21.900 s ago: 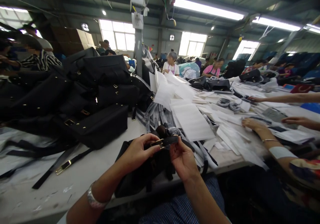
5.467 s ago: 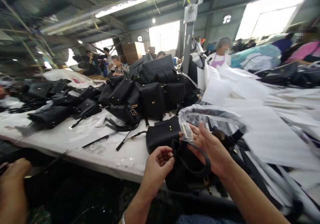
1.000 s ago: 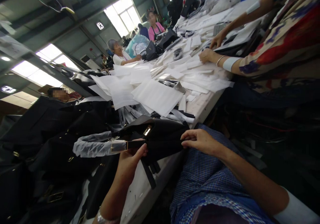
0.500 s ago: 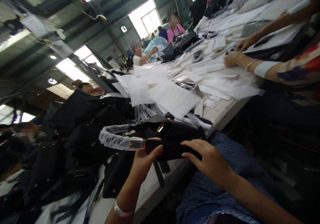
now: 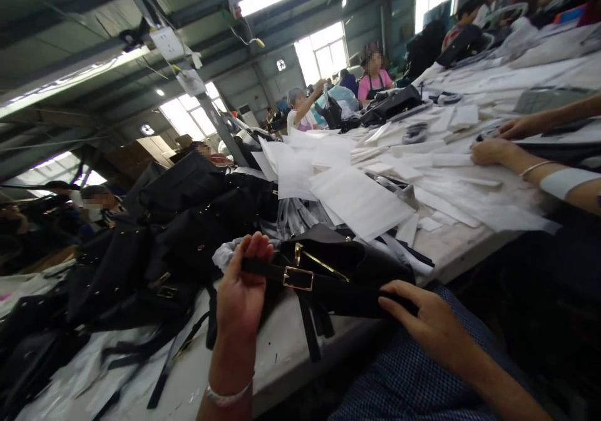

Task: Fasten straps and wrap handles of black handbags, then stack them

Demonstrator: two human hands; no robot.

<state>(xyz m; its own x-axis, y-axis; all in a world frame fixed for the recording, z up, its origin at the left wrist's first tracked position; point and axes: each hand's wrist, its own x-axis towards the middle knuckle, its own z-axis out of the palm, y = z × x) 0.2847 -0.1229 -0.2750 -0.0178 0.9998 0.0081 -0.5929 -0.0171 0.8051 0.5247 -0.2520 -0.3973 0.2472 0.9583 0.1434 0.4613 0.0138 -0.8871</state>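
Observation:
A black handbag [image 5: 342, 261] lies on its side at the table's front edge, with a gold clasp and a gold zip line showing. Across it runs a black strap [image 5: 328, 289] with a gold rectangular buckle [image 5: 298, 279]. My left hand [image 5: 246, 280] is palm up at the strap's left part, fingers nearly straight, the strap passing between thumb and palm. Crinkled clear wrapping [image 5: 225, 255] on the handle shows behind this hand. My right hand [image 5: 427, 317] pinches the strap's right part, its fingertips partly hidden.
Black bags [image 5: 183, 239] are heaped on the left. White foam sheets [image 5: 361, 202] and strips cover the table [image 5: 474, 242] beyond the handbag. A co-worker's hands [image 5: 498, 148] work at the right; other people sit across the table.
My left hand has turned palm up and the wrapped handle now sits behind it. The buckle has shifted along, with black strap on both sides. My view has swung left.

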